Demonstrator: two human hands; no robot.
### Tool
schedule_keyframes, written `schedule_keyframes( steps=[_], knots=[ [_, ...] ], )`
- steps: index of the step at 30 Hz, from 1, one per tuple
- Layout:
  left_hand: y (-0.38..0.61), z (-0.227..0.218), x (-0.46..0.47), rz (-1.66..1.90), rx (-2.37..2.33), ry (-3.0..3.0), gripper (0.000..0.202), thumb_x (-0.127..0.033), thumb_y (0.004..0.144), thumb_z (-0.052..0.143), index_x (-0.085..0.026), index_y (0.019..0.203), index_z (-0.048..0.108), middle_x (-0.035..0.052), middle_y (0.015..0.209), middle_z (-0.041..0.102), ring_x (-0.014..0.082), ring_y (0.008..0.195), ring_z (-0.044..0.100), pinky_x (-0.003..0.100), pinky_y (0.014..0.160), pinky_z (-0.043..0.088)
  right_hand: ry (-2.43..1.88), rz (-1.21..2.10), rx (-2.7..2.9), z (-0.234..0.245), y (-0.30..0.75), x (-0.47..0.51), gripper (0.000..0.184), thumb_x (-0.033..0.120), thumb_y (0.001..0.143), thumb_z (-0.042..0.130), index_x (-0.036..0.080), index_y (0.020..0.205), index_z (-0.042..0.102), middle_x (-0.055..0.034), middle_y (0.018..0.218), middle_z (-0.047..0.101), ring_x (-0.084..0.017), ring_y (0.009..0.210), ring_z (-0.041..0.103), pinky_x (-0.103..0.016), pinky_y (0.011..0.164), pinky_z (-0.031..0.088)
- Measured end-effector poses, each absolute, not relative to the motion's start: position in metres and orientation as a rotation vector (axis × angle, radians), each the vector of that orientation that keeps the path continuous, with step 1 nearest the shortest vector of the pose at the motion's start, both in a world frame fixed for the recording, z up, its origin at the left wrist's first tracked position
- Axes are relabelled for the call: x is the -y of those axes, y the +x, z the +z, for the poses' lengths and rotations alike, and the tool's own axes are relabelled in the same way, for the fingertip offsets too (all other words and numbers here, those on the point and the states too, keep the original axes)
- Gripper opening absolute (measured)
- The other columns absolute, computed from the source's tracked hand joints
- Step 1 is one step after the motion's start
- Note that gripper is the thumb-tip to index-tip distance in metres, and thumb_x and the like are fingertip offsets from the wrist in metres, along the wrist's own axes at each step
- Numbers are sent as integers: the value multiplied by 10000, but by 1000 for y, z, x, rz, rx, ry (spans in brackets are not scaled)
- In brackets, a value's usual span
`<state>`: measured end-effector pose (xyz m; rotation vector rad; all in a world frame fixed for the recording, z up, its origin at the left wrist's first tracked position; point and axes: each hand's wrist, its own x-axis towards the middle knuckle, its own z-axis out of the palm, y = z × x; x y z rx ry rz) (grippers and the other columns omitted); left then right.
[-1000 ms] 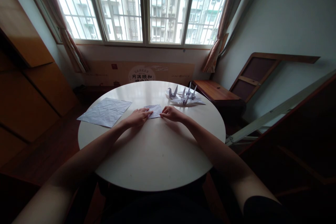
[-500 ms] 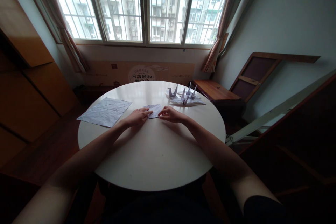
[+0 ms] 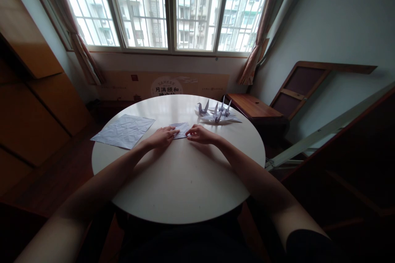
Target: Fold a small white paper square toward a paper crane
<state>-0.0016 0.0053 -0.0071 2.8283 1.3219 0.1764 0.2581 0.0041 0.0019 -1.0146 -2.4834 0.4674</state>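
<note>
Pale folded paper [image 3: 183, 131], twelve o'clock on table [image 3: 182, 185]: left hand [image 3: 161, 137] atop, fingers outstretched, unclamped; right hand [image 3: 201, 134] at edge, can't tell if pinching; cranes [image 3: 217, 118], one o'clock.

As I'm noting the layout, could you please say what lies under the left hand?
The folded paper lies partly under the left hand, on the white table; how far it reaches beneath is covered.

From here I see left arm [image 3: 114, 178] and right arm [image 3: 247, 166] slanting inward, forearms bare | left hand [image 3: 163, 137] palm down, fingers stretched toward the right | right hand [image 3: 200, 134] curled, fingertips facing left, too small for me to tell whether they meet | hands near each other, apart
</note>
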Motion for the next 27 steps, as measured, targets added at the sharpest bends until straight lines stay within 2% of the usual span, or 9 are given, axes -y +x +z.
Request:
schedule_keyframes(
  steps=[15,27],
  knots=[
    [-1,-7,-5,210,-1335,2781,464,-322,1011,366,-235,1441,516,112,1497,483,288,1396,443,438,1143,371,-1001,464,2473,2,258,-2,234,247,835,713,154,1042,767,-78,938,589,-144,782,579,-294,797,473],
    [-1,-6,-4,162,-1333,2800,482,-306,1015,352,-252,1480,465,109,1519,454,280,1410,419,430,1150,354,-1010,474,2483,3,258,-2,249,259,841,707,151,1059,762,-82,959,590,-140,778,577,-292,803,465]
  ],
)
